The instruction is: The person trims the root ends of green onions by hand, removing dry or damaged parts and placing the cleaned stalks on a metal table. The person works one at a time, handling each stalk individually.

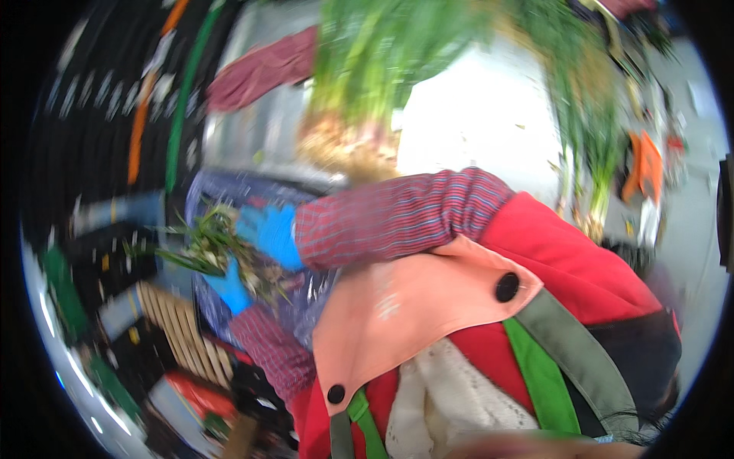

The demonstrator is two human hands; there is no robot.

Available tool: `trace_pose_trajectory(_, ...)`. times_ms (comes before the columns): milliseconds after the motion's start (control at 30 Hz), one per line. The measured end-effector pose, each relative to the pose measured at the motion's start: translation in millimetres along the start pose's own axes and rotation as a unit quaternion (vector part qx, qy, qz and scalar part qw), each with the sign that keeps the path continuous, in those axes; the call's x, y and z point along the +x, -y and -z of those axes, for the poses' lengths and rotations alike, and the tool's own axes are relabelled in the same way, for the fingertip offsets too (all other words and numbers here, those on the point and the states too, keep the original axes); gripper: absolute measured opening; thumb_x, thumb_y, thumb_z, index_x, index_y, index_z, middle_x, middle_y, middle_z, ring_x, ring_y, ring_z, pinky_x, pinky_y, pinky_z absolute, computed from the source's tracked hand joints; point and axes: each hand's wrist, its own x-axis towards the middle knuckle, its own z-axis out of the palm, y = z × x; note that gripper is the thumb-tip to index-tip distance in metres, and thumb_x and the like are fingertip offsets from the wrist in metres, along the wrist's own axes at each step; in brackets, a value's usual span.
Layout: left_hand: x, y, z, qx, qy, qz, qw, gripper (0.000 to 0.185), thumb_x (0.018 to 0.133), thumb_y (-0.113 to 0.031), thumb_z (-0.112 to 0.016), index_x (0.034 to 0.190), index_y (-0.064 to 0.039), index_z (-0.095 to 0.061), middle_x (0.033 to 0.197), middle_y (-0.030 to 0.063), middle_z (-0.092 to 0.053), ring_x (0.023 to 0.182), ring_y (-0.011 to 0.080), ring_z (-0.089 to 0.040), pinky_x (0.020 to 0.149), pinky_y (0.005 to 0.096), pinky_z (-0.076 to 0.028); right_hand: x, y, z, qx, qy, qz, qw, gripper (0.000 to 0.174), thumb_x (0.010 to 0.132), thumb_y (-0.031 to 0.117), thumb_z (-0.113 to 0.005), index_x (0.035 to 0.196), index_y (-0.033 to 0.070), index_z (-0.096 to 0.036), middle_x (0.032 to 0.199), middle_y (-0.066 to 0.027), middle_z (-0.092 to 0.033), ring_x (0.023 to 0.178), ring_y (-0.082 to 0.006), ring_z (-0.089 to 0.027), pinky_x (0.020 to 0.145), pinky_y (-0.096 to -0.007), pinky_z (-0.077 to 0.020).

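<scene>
My right hand, in a blue glove, reaches across to the left and is against a loose clump of scallion trimmings. From below, my left hand, also gloved in blue, holds the same clump. The trimmings are green leaves mixed with pale, rooty bits, some sticking out to the left. Under both hands is a container lined with blue-purple plastic film. Its bottom is mostly hidden by my hands and the scraps. Motion blurs the fingers' outlines.
Bunched scallions lie roots toward me on a metal table, beside a white surface. More scallions are at right. A maroon, sleeve-like cloth crosses the table. Stacked black crates and a slatted wooden piece stand left.
</scene>
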Motion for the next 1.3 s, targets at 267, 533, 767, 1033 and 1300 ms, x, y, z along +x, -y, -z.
trace_pose_trajectory(267, 11, 55, 17, 0.257, -0.086, 0.009, 0.963, 0.061, 0.086, -0.003, -0.067, 0.138, 0.010, -0.039, 0.136, 0.0224, -0.050, 0.116, 0.0266, -0.054, 0.100, 0.0375, -0.042, -138, -133, 16, 0.205, -0.248, -0.153, 0.934, 0.051, 0.081, 0.016, -0.066, 0.130, 0.008, -0.053, 0.128, -0.0198, -0.055, 0.118, -0.0346, -0.054, 0.099, -0.0425, -0.0454)
trace_pose_trajectory(533, -39, -143, -186, 0.086, 0.021, -0.366, 0.927, 0.027, 0.097, -0.007, -0.053, 0.117, 0.009, -0.059, 0.120, 0.0205, -0.062, 0.107, 0.0274, -0.061, 0.094, 0.0347, -0.048, -420, -275, -41, 0.001, -0.562, -0.566, 0.604, 0.071, 0.083, 0.023, -0.070, 0.137, -0.008, -0.038, 0.136, -0.0275, -0.044, 0.125, -0.0381, -0.045, 0.108, -0.0419, -0.0343)
trace_pose_trajectory(767, -126, -146, -349, 0.100, 0.515, -0.188, 0.831, 0.053, 0.082, -0.004, -0.070, 0.131, 0.004, -0.050, 0.132, 0.0166, -0.051, 0.121, 0.0246, -0.050, 0.105, 0.0346, -0.038, -448, -302, -86, -0.110, -0.329, -0.745, 0.570, 0.092, 0.086, 0.060, -0.054, 0.145, -0.005, -0.028, 0.147, -0.0325, -0.027, 0.138, -0.0459, -0.024, 0.115, -0.0516, -0.0154)
trace_pose_trajectory(1033, -163, -100, -419, 0.419, 0.519, -0.244, 0.704, 0.116, 0.064, -0.036, -0.086, 0.145, 0.010, -0.017, 0.142, 0.0317, -0.030, 0.129, 0.0445, -0.035, 0.106, 0.0472, -0.036, -352, -319, -45, -0.121, -0.367, -0.378, 0.841, 0.069, 0.084, 0.038, -0.065, 0.138, 0.002, -0.042, 0.134, -0.0221, -0.049, 0.115, -0.0376, -0.052, 0.104, -0.0438, -0.0382)
trace_pose_trajectory(1300, -166, -99, -420, 0.378, 0.544, -0.241, 0.710, 0.116, 0.063, -0.026, -0.087, 0.148, 0.005, -0.015, 0.131, 0.0306, -0.034, 0.113, 0.0445, -0.047, 0.093, 0.0473, -0.048, -354, -230, -91, 0.144, -0.328, -0.141, 0.923, 0.046, 0.083, 0.031, -0.070, 0.120, 0.005, -0.062, 0.127, -0.0167, -0.058, 0.121, -0.0349, -0.052, 0.103, -0.0437, -0.0411)
